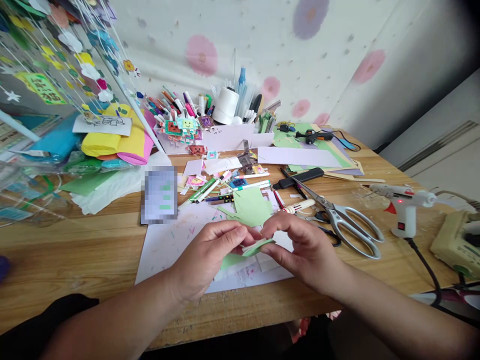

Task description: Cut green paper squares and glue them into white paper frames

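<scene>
Between my two hands is a small folded piece of green and white paper [258,247], held above a white sheet [165,255] on the wooden table. My left hand [210,252] pinches its left end between thumb and fingers. At the right end, my right hand [305,250] grips it with thumb and bent index finger. Just beyond my fingers lie pieces of green paper [250,206]. Large silver-handled scissors [347,222] rest to the right of my right hand. A blurred-out phone-like screen [159,195] stands left of the sheet.
At the right are a white glue gun [407,205] with a red light and a beige power strip [455,242]. Pens and a white thread spool [225,105] stand at the back in a white holder [228,137]. Hanging paper decorations [90,70] and yellow crepe paper [101,144] occupy the left.
</scene>
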The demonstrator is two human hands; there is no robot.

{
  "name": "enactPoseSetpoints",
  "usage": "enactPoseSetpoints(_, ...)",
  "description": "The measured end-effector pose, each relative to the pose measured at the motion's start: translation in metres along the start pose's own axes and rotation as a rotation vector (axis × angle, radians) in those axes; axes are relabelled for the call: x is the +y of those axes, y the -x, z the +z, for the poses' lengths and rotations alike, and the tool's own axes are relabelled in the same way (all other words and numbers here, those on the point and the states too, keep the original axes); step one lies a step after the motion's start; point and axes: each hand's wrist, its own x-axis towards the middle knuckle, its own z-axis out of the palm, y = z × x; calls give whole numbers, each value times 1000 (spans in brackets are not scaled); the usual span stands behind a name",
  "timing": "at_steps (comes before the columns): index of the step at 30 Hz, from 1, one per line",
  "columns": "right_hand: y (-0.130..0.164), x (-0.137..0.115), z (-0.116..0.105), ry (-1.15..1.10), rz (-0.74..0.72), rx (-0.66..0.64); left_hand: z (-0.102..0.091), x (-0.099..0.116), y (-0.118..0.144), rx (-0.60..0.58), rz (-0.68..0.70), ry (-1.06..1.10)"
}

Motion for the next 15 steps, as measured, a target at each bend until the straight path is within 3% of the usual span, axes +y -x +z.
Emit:
enactPoseSetpoints(5, 0, -12, -8, 140, -262, -109, 2, 1, 0, -70, -198, 290)
enactPoseSetpoints(8, 3, -14, -10, 257, -327, -111, 1, 2, 1, -130, -256, 342)
enactPoseSetpoints(11, 6, -9, -11, 274, -281, -105, -1, 1, 0, -45, -154, 210)
enactPoseSetpoints(15, 9, 1, -12, 82, -34, -2, -2, -1, -2, 77, -10, -70)
